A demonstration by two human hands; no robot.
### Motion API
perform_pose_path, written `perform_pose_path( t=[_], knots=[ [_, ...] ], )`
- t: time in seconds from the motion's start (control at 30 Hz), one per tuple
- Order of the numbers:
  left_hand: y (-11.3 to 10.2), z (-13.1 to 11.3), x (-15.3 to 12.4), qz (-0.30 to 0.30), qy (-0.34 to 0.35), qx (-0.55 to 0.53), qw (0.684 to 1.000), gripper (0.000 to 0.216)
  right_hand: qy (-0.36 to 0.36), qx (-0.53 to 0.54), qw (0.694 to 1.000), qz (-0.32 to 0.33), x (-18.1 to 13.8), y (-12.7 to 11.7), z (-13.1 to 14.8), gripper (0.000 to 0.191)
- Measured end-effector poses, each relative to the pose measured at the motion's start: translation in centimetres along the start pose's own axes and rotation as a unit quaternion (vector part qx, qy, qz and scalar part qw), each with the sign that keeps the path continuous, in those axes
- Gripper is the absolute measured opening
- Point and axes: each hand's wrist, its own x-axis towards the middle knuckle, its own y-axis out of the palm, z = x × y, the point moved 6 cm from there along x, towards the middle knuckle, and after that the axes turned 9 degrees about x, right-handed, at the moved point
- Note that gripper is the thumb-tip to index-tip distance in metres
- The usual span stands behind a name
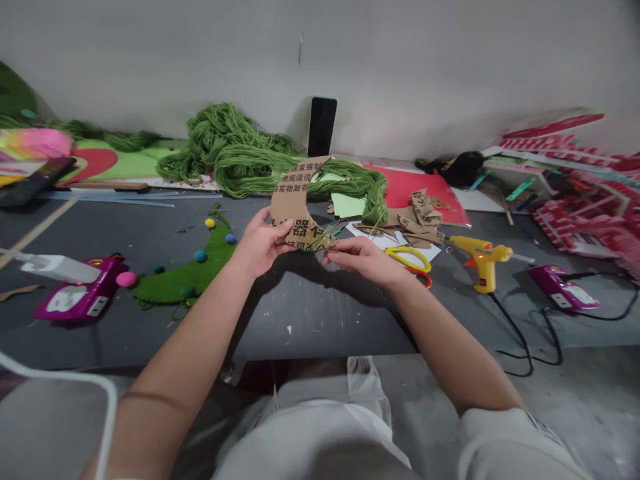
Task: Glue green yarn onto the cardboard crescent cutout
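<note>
A crescent-shaped piece of brown cardboard [289, 208] with dark printed characters is held up above the table. My left hand [263, 243] grips its left edge, thumb on the printed face. At its lower right tip, the fingers of my right hand [357, 257] are pinched together, close to a few thin green strands of yarn [323, 240]. Whether they pinch the strand, the cardboard tip or both is hard to make out. Behind the cardboard lies a big bundle of green yarn [235, 150]. A green yarn-covered crescent with coloured pompoms [173, 283] rests left of my hands.
Scissors with yellow and red handles [410, 259] lie right of my right hand, by cardboard scraps [420, 217]. A yellow glue gun [481, 257] is corded near a purple power strip [565, 288]. Another purple power strip [83, 287] sits left. A phone [321, 127] leans against the wall.
</note>
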Motion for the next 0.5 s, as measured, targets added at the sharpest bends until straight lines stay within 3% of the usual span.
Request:
perform_pose_path(
  t=[0.13,0.27,0.37,0.5],
  knots=[
    [0.5,0.3,-0.3,0.071,-0.031,0.051,0.996,0.052,0.018,0.006,0.998,0.055,-0.2,-0.1,-0.4,0.032],
    [0.9,0.6,-0.6,0.112,-0.021,0.128,0.985,0.056,0.093,0.052,0.989,0.102,-0.5,0.5,-1.3,0.036],
    [1.0,0.3,-0.7,0.109,0.011,0.169,0.979,0.057,0.135,0.064,0.986,0.076,-0.5,0.3,-1.9,0.036],
    [0.6,0.1,-0.5,0.073,0.047,0.201,0.976,0.053,0.138,0.022,0.990,0.026,-0.2,-0.4,-2.3,0.037]
  ],
)
